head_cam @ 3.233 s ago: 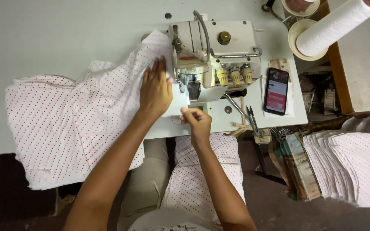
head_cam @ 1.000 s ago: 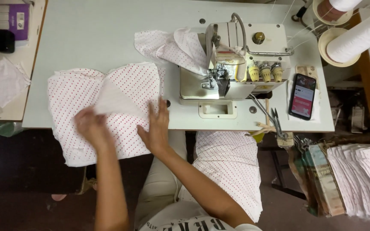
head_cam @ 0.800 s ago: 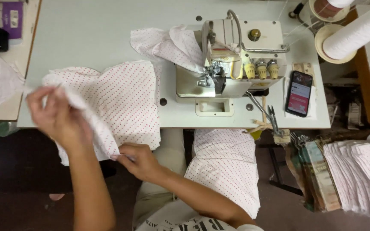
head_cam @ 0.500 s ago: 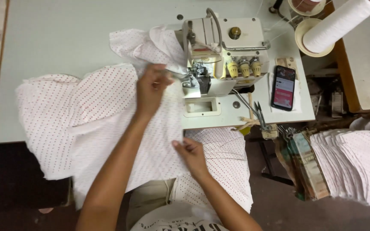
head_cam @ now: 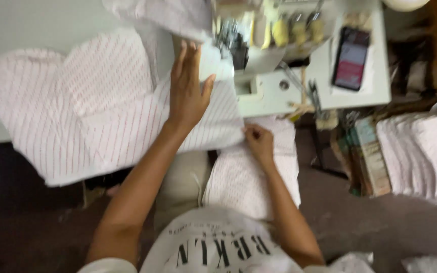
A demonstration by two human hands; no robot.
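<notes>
A pale worktable [head_cam: 36, 20] is filling the upper left of the blurred view, its front edge running just above a dark floor [head_cam: 36, 227]. A large white cloth with small red dots [head_cam: 77, 116] is lying spread over the table's near half and hanging over that front edge toward the person's lap. To the right, a sewing machine [head_cam: 269, 35] is standing on the table, and another piece of the same cloth is lying bunched beside it at the top. Off the table's right end, a stack of folded white cloth [head_cam: 421, 156] is sitting low, with a bundle of flat coloured pieces beside it. A dark phone [head_cam: 350, 58] is lying on the table's right corner. The left hand [head_cam: 188, 91] is resting flat and open on the spotted cloth, fingers stretched toward the machine. The right hand [head_cam: 259, 141] is pinching the cloth's lower right corner just below the table edge. Bare tabletop is showing at the upper left, well apart from both hands.
</notes>
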